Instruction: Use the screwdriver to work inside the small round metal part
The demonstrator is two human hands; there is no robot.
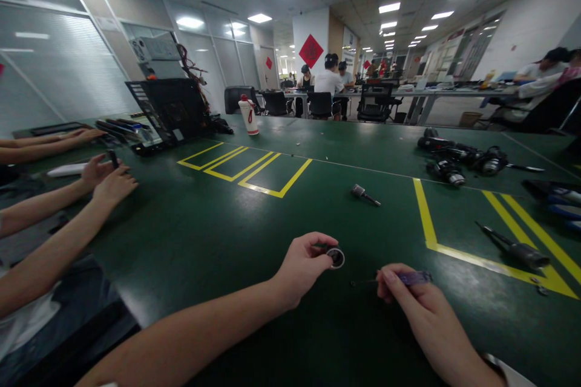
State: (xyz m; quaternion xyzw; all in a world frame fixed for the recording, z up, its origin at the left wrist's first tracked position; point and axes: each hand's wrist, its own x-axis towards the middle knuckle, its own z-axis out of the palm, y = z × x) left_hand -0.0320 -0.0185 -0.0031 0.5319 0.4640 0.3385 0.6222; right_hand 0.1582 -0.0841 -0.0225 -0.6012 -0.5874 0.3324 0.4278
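White bottle [249, 118] (red-capped) stands on the green table [218, 224]. Red diamond decoration [311, 50] observed on the far pillar [314, 21].

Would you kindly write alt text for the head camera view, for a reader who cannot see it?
A person's left hand holds a small round part and their right hand a thin purple-handled tool, over a green table. Yellow tape marks the table, with dark equipment at right; co-workers' hands show at left.
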